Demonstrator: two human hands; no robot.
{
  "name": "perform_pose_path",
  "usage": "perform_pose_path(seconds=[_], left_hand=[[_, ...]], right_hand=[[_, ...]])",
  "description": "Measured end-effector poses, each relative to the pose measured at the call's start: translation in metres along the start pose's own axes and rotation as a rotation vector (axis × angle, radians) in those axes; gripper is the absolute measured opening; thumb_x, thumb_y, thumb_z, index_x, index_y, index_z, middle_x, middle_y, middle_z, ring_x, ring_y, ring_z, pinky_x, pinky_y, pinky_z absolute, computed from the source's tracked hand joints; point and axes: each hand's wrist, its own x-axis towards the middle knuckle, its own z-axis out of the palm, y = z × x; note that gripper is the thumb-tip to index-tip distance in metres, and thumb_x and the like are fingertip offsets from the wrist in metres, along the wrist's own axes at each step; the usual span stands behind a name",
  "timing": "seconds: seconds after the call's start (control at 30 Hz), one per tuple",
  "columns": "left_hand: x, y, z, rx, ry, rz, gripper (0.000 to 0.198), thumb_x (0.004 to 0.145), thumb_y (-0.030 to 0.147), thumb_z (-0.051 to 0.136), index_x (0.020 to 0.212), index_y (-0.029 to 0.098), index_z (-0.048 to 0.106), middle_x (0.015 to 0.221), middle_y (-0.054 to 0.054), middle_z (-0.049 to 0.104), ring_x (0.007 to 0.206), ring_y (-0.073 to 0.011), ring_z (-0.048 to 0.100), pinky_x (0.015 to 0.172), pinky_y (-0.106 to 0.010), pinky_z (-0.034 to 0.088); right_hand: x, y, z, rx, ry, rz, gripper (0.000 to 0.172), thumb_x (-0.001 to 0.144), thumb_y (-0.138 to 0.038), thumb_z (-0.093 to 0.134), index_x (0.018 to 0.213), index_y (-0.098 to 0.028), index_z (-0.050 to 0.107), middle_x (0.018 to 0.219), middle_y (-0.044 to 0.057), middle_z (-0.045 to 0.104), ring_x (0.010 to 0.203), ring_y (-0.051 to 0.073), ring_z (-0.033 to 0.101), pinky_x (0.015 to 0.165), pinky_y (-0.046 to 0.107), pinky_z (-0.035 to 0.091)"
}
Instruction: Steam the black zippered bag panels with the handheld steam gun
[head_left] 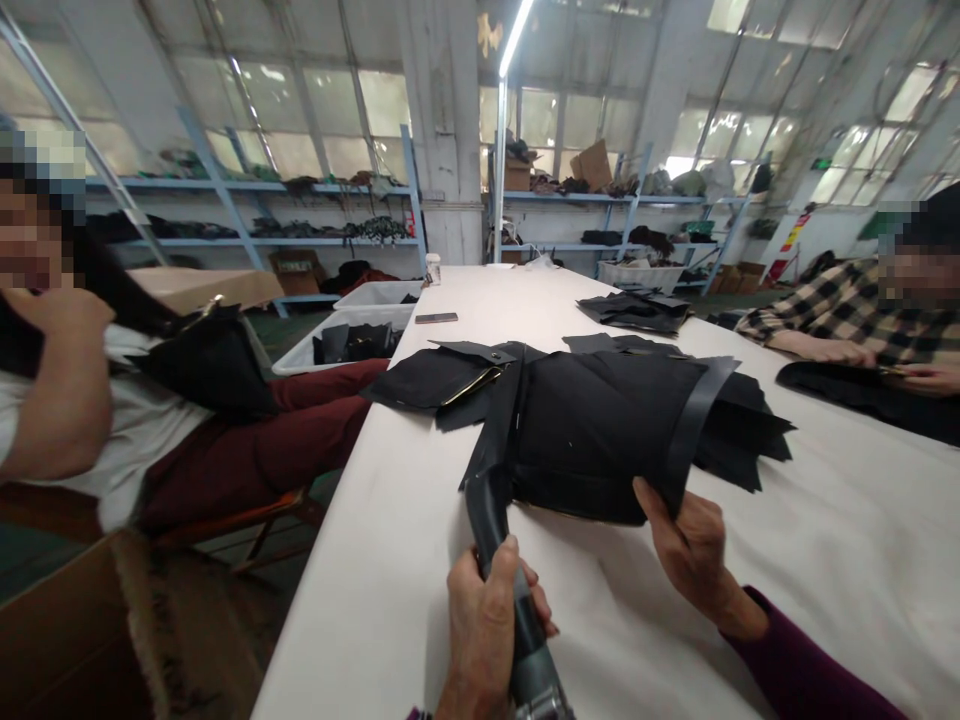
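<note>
Left hand (484,612) grips tube (487,512), right hand (694,548) pinches black panel (592,425); tube drag could push zippered piece (431,385) over table's (367,600) left edge.

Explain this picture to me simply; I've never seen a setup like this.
No robot here: just a person's two bare hands, seen by one camera worn on that person's head, looking forward and down. The left hand grips a dark tube-shaped tool; its exact kind I can't tell. The right hand holds a black, fabric-like piece by its edge. On the white table lie other black pieces and a flat, phone-like object.
</note>
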Motion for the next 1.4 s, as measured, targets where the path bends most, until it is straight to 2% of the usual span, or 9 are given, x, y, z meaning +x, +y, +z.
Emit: perform_pose_path(seconds=[0.3,0.53,0.67,0.87,0.97,1.1,1.2,1.3,1.4], left_hand=[[-0.003,0.003,0.000,0.026,-0.014,0.005,0.032,0.080,0.045,0.052,0.066,0.016,0.049,0.038,0.001,0.058,0.034,-0.0131,0.053,0.038,-0.025,0.046],[-0.007,0.005,-0.002,0.050,-0.011,0.041,0.032,0.081,0.045,0.051,0.067,0.017,0.049,0.039,0.001,0.058,0.035,-0.0134,0.054,0.038,-0.023,0.043],[-0.012,0.008,0.000,0.070,-0.019,0.084,0.035,0.082,0.048,0.048,0.066,0.017,0.049,0.037,0.001,0.057,0.032,-0.0113,0.052,0.034,-0.019,0.038],[-0.014,0.008,0.005,0.054,-0.096,0.101,0.029,0.081,0.043,0.051,0.067,0.017,0.048,0.035,0.004,0.055,0.030,-0.0104,0.050,0.034,-0.019,0.040],[-0.012,0.005,0.005,0.077,-0.087,0.093,0.031,0.081,0.043,0.050,0.065,0.017,0.047,0.036,0.003,0.055,0.030,-0.0104,0.050,0.034,-0.019,0.040],[-0.010,0.006,0.002,0.070,-0.023,0.101,0.032,0.082,0.046,0.050,0.067,0.018,0.047,0.037,0.003,0.056,0.032,-0.0120,0.052,0.036,-0.022,0.044],[-0.010,0.008,0.000,0.073,0.002,0.102,0.032,0.081,0.046,0.051,0.067,0.017,0.048,0.037,0.004,0.055,0.032,-0.0114,0.052,0.036,-0.021,0.042],[-0.010,0.009,-0.002,0.058,0.008,0.098,0.033,0.079,0.046,0.054,0.065,0.018,0.048,0.035,0.004,0.054,0.031,-0.0120,0.051,0.035,-0.022,0.040],[-0.010,0.010,-0.002,0.028,0.018,0.086,0.033,0.079,0.046,0.055,0.064,0.018,0.048,0.034,0.004,0.053,0.031,-0.0130,0.051,0.036,-0.024,0.043]], right_hand=[[0.002,0.005,0.001,-0.007,-0.036,0.105,0.041,0.084,-0.027,0.051,0.052,-0.021,0.026,0.051,-0.006,0.025,0.046,0.007,0.022,0.043,0.025,0.020],[0.003,0.013,0.006,0.046,-0.087,0.370,0.037,0.084,-0.038,0.049,0.056,-0.021,0.031,0.055,-0.005,0.030,0.051,0.009,0.027,0.045,0.023,0.025],[0.002,0.015,0.008,0.057,-0.116,0.372,0.035,0.083,-0.038,0.049,0.057,-0.020,0.034,0.057,-0.004,0.032,0.052,0.009,0.029,0.047,0.023,0.027],[-0.003,0.014,0.009,0.121,-0.156,0.327,0.036,0.082,-0.035,0.052,0.056,-0.019,0.034,0.056,-0.005,0.030,0.050,0.008,0.027,0.047,0.023,0.027],[-0.003,0.013,0.006,0.183,-0.176,0.332,0.037,0.081,-0.035,0.055,0.054,-0.019,0.035,0.054,-0.005,0.030,0.050,0.008,0.028,0.047,0.023,0.028],[0.005,0.021,0.003,0.207,-0.076,0.449,0.032,0.079,-0.037,0.056,0.057,-0.017,0.044,0.058,-0.003,0.040,0.056,0.011,0.036,0.051,0.024,0.033],[0.013,0.042,0.002,0.123,0.005,0.533,0.031,0.077,-0.042,0.056,0.059,-0.017,0.049,0.059,-0.001,0.046,0.058,0.013,0.042,0.054,0.026,0.037],[0.019,0.065,0.002,-0.031,-0.051,0.597,0.030,0.077,-0.043,0.052,0.074,-0.013,0.059,0.065,0.003,0.056,0.062,0.018,0.051,0.059,0.031,0.043],[0.024,0.073,0.000,-0.280,-0.005,0.504,0.046,0.078,-0.038,0.051,0.113,-0.009,0.056,0.093,0.014,0.064,0.084,0.028,0.059,0.076,0.042,0.047]])
